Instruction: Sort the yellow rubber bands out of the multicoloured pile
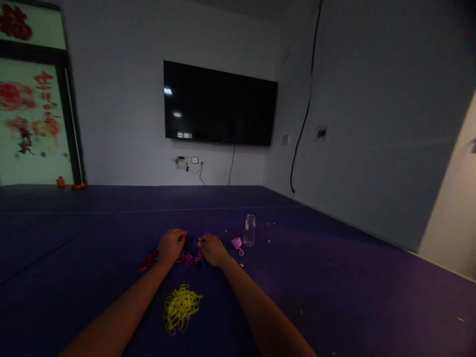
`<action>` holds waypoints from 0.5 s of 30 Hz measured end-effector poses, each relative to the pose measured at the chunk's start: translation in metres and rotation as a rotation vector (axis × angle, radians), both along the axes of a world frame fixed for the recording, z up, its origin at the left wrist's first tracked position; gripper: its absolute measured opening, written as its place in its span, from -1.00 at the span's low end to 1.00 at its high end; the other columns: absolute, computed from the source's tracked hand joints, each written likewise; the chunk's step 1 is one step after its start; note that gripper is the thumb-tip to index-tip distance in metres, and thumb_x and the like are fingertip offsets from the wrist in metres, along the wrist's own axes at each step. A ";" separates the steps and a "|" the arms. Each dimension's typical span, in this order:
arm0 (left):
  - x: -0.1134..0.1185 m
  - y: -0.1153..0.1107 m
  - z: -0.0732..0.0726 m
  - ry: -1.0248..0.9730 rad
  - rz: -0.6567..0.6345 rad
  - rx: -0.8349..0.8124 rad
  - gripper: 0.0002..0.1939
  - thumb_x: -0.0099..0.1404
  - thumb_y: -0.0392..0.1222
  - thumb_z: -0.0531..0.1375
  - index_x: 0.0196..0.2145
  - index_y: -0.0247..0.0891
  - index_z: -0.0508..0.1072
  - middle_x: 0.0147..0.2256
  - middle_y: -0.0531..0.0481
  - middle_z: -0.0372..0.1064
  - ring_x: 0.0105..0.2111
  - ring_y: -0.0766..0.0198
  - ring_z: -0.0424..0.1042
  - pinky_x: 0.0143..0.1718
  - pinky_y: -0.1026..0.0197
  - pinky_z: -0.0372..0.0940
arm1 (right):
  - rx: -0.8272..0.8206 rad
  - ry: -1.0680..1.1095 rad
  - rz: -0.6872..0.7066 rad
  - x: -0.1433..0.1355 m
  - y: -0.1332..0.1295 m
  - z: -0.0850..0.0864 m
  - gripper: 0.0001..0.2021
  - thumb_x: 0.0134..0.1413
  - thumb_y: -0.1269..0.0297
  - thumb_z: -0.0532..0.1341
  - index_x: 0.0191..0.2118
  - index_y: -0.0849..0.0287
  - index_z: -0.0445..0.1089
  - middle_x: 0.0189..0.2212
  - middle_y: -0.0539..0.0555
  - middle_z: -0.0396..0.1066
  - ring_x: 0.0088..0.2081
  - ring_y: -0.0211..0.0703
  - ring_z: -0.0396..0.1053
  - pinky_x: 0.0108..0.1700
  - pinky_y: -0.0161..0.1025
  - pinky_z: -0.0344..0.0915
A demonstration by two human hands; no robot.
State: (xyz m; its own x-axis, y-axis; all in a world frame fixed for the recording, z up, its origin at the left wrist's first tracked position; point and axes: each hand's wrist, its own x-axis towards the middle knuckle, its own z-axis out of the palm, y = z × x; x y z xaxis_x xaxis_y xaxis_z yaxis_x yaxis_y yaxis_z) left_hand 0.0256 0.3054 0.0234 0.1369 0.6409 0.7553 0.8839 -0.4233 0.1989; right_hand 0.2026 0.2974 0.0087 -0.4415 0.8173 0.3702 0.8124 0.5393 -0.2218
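Note:
My left hand point(172, 245) rests on the left part of a loose pile of red, blue and pink bands point(189, 258); its fingers are bent inward, and what they hold, if anything, is too small to tell. At the right side of the pile is my right hand point(213, 250), fingers curled, with a bit of yellow at the fingertips. A separate heap of yellow bands point(181, 307) lies nearer to me, between my forearms. Right of my right hand are a pink cap with a loop point(237, 243) and an upright clear bottle point(250, 231).
The purple surface point(334, 292) carries small white scraps. Beyond it, a black television point(220, 104) hangs on the wall, with cables below. A black cable point(305, 116) hangs at the right. Orange objects point(60, 182) stand by the door at the far left.

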 end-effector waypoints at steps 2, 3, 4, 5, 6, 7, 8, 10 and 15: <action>0.001 -0.001 0.001 -0.006 -0.009 -0.011 -0.75 0.21 -0.27 0.06 -0.38 -0.26 0.55 -0.40 -0.08 0.51 -0.35 0.15 0.45 -0.28 0.18 0.30 | 0.002 0.017 -0.009 0.000 0.000 0.001 -0.66 0.26 0.20 -0.08 -0.11 0.21 0.38 -0.05 0.19 0.34 0.04 -0.06 0.22 0.05 -0.10 0.11; 0.001 -0.001 0.001 -0.009 -0.012 -0.014 -0.75 0.21 -0.27 0.05 -0.38 -0.26 0.55 -0.39 -0.08 0.51 -0.35 0.15 0.45 -0.27 0.18 0.30 | 0.004 0.028 -0.012 0.001 0.000 0.001 -0.67 0.26 0.20 -0.07 -0.11 0.20 0.38 -0.05 0.19 0.34 0.03 -0.07 0.23 0.04 -0.11 0.12; 0.001 -0.001 0.002 -0.011 -0.013 -0.018 -0.75 0.21 -0.27 0.05 -0.38 -0.25 0.55 -0.39 -0.08 0.51 -0.34 0.15 0.45 -0.27 0.19 0.30 | 0.006 0.037 -0.013 0.001 0.000 0.001 -0.68 0.26 0.21 -0.07 -0.12 0.19 0.37 -0.06 0.19 0.34 0.02 -0.07 0.24 0.04 -0.11 0.12; 0.001 -0.001 0.002 -0.012 -0.013 -0.023 -0.75 0.21 -0.28 0.06 -0.38 -0.25 0.55 -0.39 -0.07 0.51 -0.34 0.16 0.45 -0.26 0.19 0.30 | 0.007 0.044 -0.013 0.000 0.000 0.001 -0.68 0.25 0.22 -0.07 -0.13 0.18 0.38 -0.06 0.18 0.34 0.02 -0.08 0.25 0.03 -0.11 0.13; 0.001 -0.001 0.001 -0.010 -0.012 -0.029 -0.75 0.21 -0.28 0.06 -0.38 -0.26 0.55 -0.38 -0.07 0.51 -0.33 0.16 0.45 -0.25 0.19 0.30 | 0.006 0.049 -0.013 0.000 0.000 0.001 -0.69 0.25 0.22 -0.07 -0.13 0.18 0.38 -0.06 0.18 0.34 0.01 -0.08 0.25 0.03 -0.11 0.12; 0.001 -0.001 0.001 -0.007 -0.009 -0.033 -0.76 0.20 -0.29 0.06 -0.38 -0.26 0.55 -0.38 -0.08 0.51 -0.33 0.16 0.45 -0.25 0.19 0.30 | 0.005 0.054 -0.013 0.000 -0.001 0.001 -0.69 0.26 0.23 -0.08 -0.14 0.18 0.38 -0.06 0.17 0.35 0.01 -0.08 0.25 0.03 -0.11 0.12; 0.001 -0.001 0.001 -0.005 -0.002 -0.035 -0.76 0.20 -0.28 0.06 -0.37 -0.26 0.55 -0.37 -0.08 0.51 -0.32 0.15 0.45 -0.24 0.19 0.30 | 0.004 0.059 -0.013 0.000 -0.001 0.001 -0.69 0.26 0.23 -0.08 -0.14 0.18 0.37 -0.06 0.17 0.35 0.01 -0.08 0.25 0.04 -0.11 0.12; 0.001 0.000 -0.001 -0.003 0.019 -0.031 -0.76 0.19 -0.28 0.07 -0.37 -0.24 0.55 -0.37 -0.07 0.51 -0.31 0.15 0.45 -0.23 0.19 0.30 | 0.011 0.075 -0.009 0.000 -0.003 0.002 -0.68 0.26 0.23 -0.09 -0.14 0.19 0.37 -0.06 0.16 0.34 0.02 -0.08 0.24 0.05 -0.10 0.11; 0.001 -0.002 -0.001 -0.002 0.043 0.029 -0.76 0.21 -0.26 0.07 -0.39 -0.21 0.55 -0.38 -0.06 0.51 -0.32 0.15 0.44 -0.25 0.17 0.30 | 0.073 0.153 0.027 0.000 -0.008 0.007 -0.67 0.26 0.23 -0.10 -0.06 0.19 0.33 -0.03 0.16 0.32 0.03 -0.10 0.22 0.07 -0.13 0.11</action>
